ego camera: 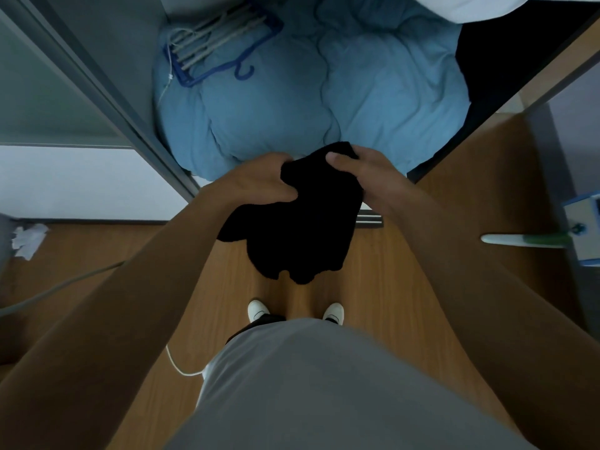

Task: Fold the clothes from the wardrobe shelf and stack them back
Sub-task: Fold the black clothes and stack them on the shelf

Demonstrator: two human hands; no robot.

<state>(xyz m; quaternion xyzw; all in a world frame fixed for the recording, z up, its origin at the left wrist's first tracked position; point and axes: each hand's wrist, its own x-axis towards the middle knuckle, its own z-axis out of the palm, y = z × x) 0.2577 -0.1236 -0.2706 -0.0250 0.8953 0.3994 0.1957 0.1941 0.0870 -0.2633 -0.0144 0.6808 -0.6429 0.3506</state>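
Note:
A black garment (292,228) hangs in front of me above the wooden floor, bunched at the top and drooping toward my feet. My left hand (259,181) grips its upper left part, fingers curled into the cloth. My right hand (363,175) grips the upper right part, thumb on top. Both hands are just in front of the open wardrobe, at the edge of a light blue duvet (292,102) that fills the compartment.
A blue hanger rack (214,47) lies on the duvet at the back left. White cloth (487,4) hangs at the top right. The wardrobe's grey side panel (107,76) is to the left. A white and green mop (532,241) lies on the floor at right, crumpled paper (27,240) at left.

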